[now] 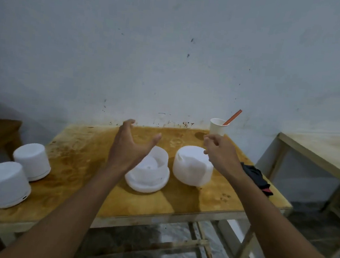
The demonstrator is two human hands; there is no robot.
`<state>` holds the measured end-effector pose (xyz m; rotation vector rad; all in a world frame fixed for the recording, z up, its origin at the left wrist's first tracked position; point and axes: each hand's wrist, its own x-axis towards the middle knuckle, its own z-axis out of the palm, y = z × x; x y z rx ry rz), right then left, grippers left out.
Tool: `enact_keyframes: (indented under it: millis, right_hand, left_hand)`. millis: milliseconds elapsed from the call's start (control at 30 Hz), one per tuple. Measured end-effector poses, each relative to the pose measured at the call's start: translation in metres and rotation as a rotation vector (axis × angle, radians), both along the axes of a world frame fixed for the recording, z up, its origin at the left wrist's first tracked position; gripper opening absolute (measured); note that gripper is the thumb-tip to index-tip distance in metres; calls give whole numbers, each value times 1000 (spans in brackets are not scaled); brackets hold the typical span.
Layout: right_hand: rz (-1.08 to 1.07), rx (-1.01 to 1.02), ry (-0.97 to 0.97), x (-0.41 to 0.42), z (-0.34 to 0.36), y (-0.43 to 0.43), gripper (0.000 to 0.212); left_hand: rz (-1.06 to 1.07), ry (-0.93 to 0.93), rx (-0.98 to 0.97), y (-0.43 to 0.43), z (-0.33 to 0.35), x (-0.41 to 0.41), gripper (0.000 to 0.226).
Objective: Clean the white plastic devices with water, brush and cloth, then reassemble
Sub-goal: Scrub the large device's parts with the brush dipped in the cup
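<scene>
Opened device at the middle of the bench (83,162): base (149,181) with its open well upward, and just beside it to the right the cover (190,168), apart from it. Left hand (131,146) hovers over the base, fingers and thumb spread wide, holding nothing. Right hand (219,152) hangs over the cover's far side, fingers loosely curled, gripping nothing. 2 closed devices (32,161) (5,183) stand near the left edge. Cup (217,128) with brush (232,117) stands at the far right corner. Dark cloth (255,177) lies at the right edge. A 2nd table (318,151) stands to the right.
</scene>
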<state>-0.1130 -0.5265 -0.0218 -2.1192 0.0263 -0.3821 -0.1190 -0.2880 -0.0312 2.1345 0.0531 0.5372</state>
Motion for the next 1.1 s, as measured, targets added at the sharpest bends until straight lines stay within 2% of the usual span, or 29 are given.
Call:
enact_keyframes:
  millis: [100,167,333,500,600,700,933,1100]
  right_hand:
    - [-63,-9,10,24,8,-43,35]
    - [-88,7,40,44,8,-65,35]
    - [-132,54,114,113,1,-117,36]
    - [-137,121,225,186,-12,-139,48]
    - [-114,168,260,223,-18,-143,57]
    - [-100,204,257,248,-24,-144,59]
    - [-103,166,126,261,-35,-137,39]
    - [-121,143,70,251,-29,-133,36]
  left_hand:
    - [-106,-65,47,-38,30,32,74]
    - [-229,-8,85,-66,42,56,69]
    - [-395,185,214,-146,40,138,78]
    - [-426,362,333,-200,16,223,96]
    - [-417,395,371,-220,1,265,103]
    - [-418,410,361,-234,-14,291,103]
    - [-400,329,100,-250,-43,313,81]
    - [-357,265,82,-246,-38,298,79]
